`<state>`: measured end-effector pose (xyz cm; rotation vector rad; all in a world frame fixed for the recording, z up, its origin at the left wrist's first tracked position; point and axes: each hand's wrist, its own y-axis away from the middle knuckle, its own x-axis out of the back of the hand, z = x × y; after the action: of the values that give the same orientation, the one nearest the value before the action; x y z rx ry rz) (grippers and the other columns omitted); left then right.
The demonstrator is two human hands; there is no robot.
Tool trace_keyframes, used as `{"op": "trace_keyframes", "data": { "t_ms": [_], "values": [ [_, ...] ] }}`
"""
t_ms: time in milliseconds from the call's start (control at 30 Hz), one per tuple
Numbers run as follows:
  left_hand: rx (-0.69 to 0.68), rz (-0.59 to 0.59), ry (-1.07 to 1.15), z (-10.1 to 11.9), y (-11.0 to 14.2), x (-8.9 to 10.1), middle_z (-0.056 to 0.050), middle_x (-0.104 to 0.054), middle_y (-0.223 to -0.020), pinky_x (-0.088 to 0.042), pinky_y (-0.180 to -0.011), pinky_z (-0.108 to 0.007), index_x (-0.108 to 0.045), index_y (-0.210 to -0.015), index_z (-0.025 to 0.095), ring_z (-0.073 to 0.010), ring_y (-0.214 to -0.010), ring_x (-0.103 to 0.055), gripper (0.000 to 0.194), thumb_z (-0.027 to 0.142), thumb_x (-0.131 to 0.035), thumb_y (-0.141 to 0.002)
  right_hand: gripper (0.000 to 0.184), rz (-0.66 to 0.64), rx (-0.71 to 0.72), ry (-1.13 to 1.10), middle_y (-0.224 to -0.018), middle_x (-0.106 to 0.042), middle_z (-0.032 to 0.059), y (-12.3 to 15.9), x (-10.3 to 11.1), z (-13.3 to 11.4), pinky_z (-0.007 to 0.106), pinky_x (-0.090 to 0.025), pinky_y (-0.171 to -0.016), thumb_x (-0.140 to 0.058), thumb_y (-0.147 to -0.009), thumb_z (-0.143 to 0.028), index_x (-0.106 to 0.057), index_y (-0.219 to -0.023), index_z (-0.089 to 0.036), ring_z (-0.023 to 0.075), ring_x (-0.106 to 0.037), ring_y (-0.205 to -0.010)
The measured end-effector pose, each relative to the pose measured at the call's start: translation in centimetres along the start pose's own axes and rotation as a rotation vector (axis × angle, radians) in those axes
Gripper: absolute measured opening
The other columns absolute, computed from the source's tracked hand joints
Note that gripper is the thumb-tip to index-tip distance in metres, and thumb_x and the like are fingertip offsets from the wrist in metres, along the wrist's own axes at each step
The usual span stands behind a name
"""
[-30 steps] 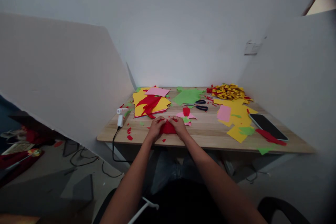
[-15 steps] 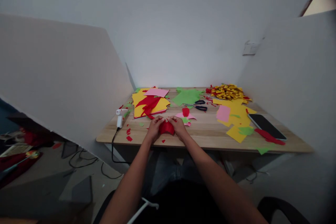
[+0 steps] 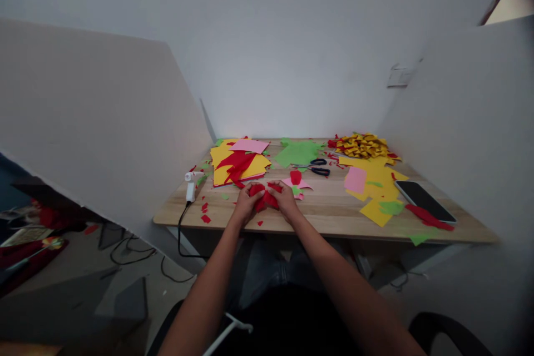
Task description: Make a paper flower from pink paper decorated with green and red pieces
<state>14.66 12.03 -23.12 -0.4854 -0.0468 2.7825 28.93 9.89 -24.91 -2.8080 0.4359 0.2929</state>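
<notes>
Over the front middle of the table, my left hand [image 3: 247, 201] and my right hand [image 3: 284, 200] are closed on opposite sides of one red paper piece [image 3: 262, 203]. The piece looks narrowed and creased at its centre, between my thumbs, and spreads out to either side. My fingertips behind it are partly hidden. Just beyond my right hand lie a pink paper scrap [image 3: 303, 184] and a small red petal-like piece [image 3: 296, 177]. Scissors [image 3: 317, 170] with dark handles rest further back.
A white glue gun [image 3: 191, 191] with a black cord stands at the table's left edge. Yellow sheets [image 3: 217, 173] are stacked behind my left hand, with green paper [image 3: 298, 153] beside them. A yellow ruffled pile [image 3: 362, 146] and a phone [image 3: 424, 201] are on the right.
The red piece was a smooth curved sheet held at its top edge. Now it is pinched in at the middle and flares to both sides, and my fingers have shifted around it.
</notes>
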Motion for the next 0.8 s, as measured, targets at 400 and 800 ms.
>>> {"op": "trace_keyframes", "data": {
  "t_ms": [400, 800],
  "values": [
    [-0.051, 0.079, -0.030, -0.07, -0.35, 0.15, -0.001, -0.068, -0.087, -0.054, -0.062, -0.021, -0.064, -0.092, 0.016, -0.0115, -0.071, -0.063, 0.049, 0.027, -0.092, -0.054, 0.028, 0.025, 0.038, 0.049, -0.098, -0.073, 0.0049, -0.10, 0.17, 0.35, 0.036, -0.053, -0.088, -0.074, -0.070, -0.035, -0.069, -0.093, -0.020, 0.0218, -0.066, -0.094],
    [-0.048, 0.160, 0.015, -0.26, -0.37, 0.01, 0.001, -0.067, -0.079, -0.054, -0.059, -0.026, -0.059, -0.096, 0.017, -0.0131, -0.063, -0.064, 0.057, 0.034, -0.093, -0.053, 0.046, -0.006, -0.067, -0.024, -0.071, -0.065, -0.0029, 0.12, -0.11, 0.33, 0.025, -0.045, -0.042, -0.072, -0.074, -0.047, -0.058, -0.111, -0.022, 0.0124, -0.053, -0.045]
  ]
}}
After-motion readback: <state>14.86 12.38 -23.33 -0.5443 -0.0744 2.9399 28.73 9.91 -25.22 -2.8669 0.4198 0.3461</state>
